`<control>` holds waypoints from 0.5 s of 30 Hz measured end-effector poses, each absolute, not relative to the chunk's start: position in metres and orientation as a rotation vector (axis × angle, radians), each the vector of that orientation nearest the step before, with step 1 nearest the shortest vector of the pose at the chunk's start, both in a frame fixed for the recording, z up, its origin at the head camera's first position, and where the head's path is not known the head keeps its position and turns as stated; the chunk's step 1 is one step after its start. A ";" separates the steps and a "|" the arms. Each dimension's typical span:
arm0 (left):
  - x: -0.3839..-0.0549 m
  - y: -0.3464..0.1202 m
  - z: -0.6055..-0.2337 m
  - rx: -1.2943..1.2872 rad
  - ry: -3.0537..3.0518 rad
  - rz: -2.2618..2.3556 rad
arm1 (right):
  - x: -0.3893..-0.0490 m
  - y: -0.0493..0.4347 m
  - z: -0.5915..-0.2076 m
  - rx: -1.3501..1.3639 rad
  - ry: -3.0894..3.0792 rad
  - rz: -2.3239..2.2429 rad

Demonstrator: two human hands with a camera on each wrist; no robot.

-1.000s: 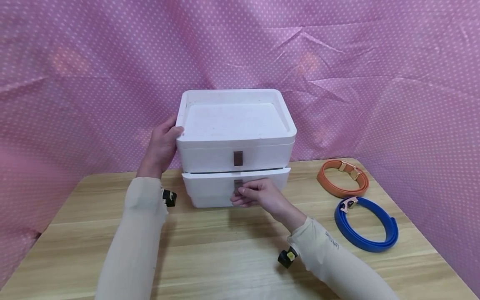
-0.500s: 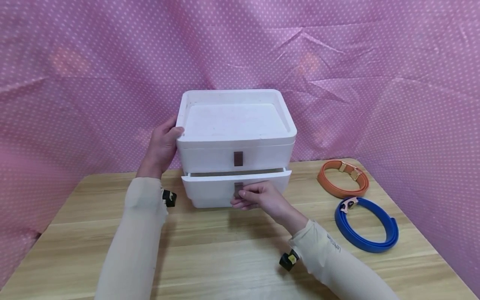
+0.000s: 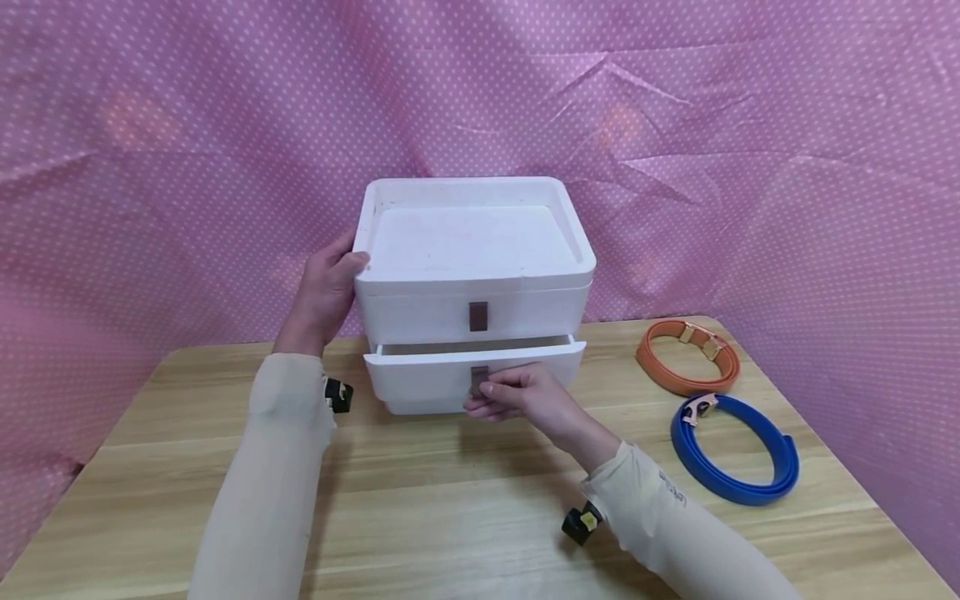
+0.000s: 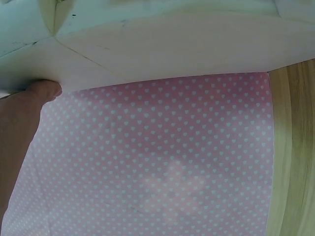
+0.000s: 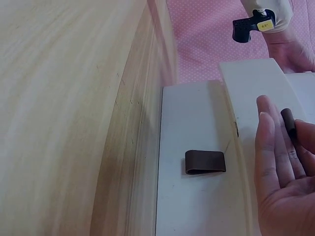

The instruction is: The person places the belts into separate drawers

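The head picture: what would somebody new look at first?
Probably the white drawer unit, at the back of the wooden table, with a drawer partly open below the top one and the right hand pinching its brown tab. Next, perhaps, the bright blue belt and orange belt, coiled at the table's right side, or the pink dotted cloth hanging behind the table.

Can't see the left hand's [image 3: 324, 287] fingertips from the head view, lost behind the edge of the white drawer unit [image 3: 420, 317]. Can barely peek inside the partly open drawer [image 3: 420, 383], super narrow gap. Losing the end of the brown pull [image 3: 479, 375] under the right hand [image 3: 536, 400]. Can't read the tiny print [image 3: 672, 489] on the right sleeve [image 3: 705, 525]. Only getting bits of both hands in the wrist views, cropped.
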State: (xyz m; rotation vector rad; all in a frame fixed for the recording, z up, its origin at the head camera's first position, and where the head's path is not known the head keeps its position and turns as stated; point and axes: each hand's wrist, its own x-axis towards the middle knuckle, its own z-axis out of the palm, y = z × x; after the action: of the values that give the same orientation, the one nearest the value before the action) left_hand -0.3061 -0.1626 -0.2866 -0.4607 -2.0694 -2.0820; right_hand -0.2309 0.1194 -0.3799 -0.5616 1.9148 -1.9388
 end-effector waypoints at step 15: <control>-0.304 -0.164 -0.286 -0.459 -2.074 -2.090 | -0.226 0.124 -0.379 -0.574 1.922 -1.925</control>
State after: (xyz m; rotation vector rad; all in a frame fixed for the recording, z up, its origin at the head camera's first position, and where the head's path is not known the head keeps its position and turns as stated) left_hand -0.3041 -0.1640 -0.2861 -0.4594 -2.0738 -2.0900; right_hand -0.2262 0.1239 -0.3793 -0.5743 1.9220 -1.9253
